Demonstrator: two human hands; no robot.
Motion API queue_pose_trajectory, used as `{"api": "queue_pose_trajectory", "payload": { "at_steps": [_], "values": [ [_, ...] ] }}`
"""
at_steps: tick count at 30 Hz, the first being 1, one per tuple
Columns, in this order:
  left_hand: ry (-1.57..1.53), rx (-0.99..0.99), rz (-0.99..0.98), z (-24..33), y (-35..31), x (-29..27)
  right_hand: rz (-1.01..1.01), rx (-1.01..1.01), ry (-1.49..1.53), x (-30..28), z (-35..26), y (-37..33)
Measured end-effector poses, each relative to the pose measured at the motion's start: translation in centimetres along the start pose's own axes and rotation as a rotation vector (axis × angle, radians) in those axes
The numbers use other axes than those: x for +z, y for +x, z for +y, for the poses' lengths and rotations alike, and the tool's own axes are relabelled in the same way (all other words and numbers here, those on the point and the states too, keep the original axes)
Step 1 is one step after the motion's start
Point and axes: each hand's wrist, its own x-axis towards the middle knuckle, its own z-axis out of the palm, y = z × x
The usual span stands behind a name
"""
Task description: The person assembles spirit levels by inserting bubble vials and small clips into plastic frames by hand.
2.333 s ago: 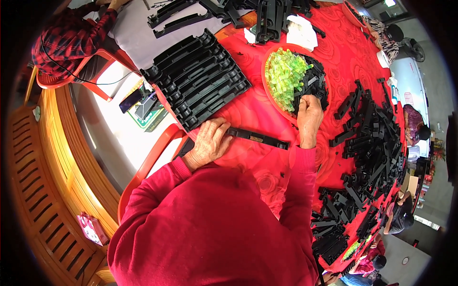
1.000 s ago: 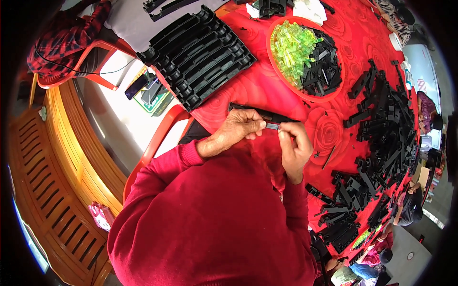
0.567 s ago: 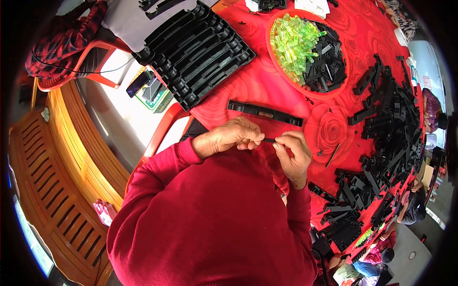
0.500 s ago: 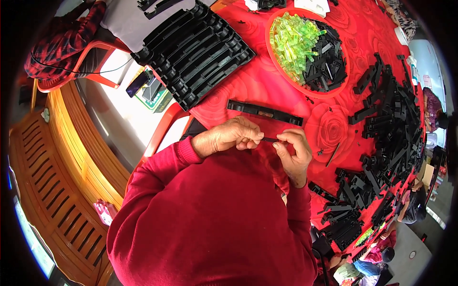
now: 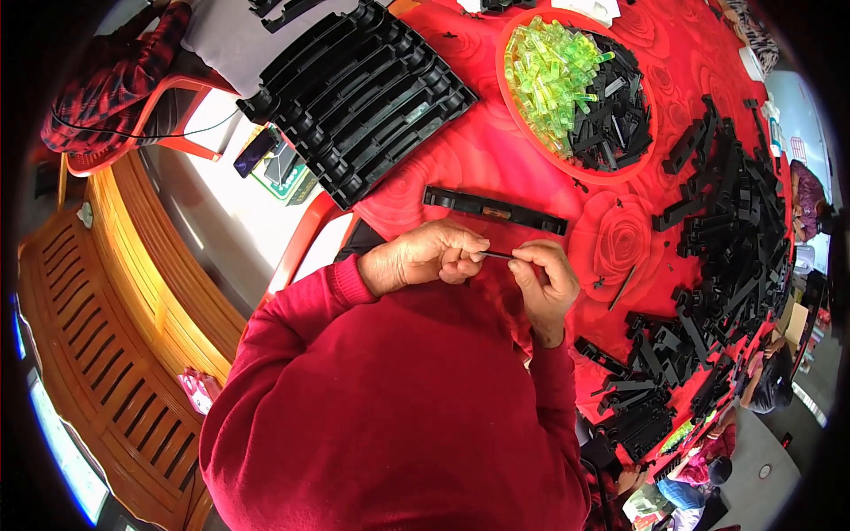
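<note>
Left hand (image 5: 434, 252) pinches one end of a thin dark strip (image 5: 498, 255) between thumb and fingers; the right hand (image 5: 547, 283) pinches the other end, so that the strip spans the gap between the two, near the person's red sweater (image 5: 390, 389). Just beyond the hands, and apart from them, a single black bar (image 5: 496, 211) lies crosswise on the red-clothed bench (image 5: 416, 181). Farther off, a red basin (image 5: 653, 124) contains lime-coloured pieces (image 5: 547, 80) on its left and small black pieces (image 5: 611, 119) on its right. To the left, a row (image 5: 354, 97) of black bars lies side by side; to the right spreads a loose black heap (image 5: 726, 230). A slender rod (image 5: 622, 288) lies between this heap and the right hand. At upper left shows a co-worker's plaid sleeve (image 5: 115, 97).
</note>
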Motion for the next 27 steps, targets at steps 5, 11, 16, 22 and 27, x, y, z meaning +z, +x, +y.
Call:
{"api": "queue_pose_trajectory", "payload": {
  "at_steps": [5, 11, 16, 22, 27],
  "values": [
    [-0.034, 0.015, 0.03, 0.3, -0.2, 0.5, 0.117, 0.053, -0.073, 1.0, -0.1, 0.3],
    [0.79, 0.634, 0.481, -0.2, -1.5, 1.7, 0.07, 0.514, -0.011, 0.2, -0.2, 2.2],
    [1.979, 1.114, 0.719, 0.8, -2.3, 1.6, 0.064, 0.548, -0.123, 0.5, 1.6, 3.8],
    [2.037, 1.03, 0.67, 0.6, -1.5, -1.0, 0.019, 0.54, -0.249, 1.5, 1.8, 4.2],
    [2.026, 1.055, 0.661, 0.6, -0.8, -1.6, 0.018, 0.554, -0.22, 1.2, 2.1, 4.1]
  ]
}}
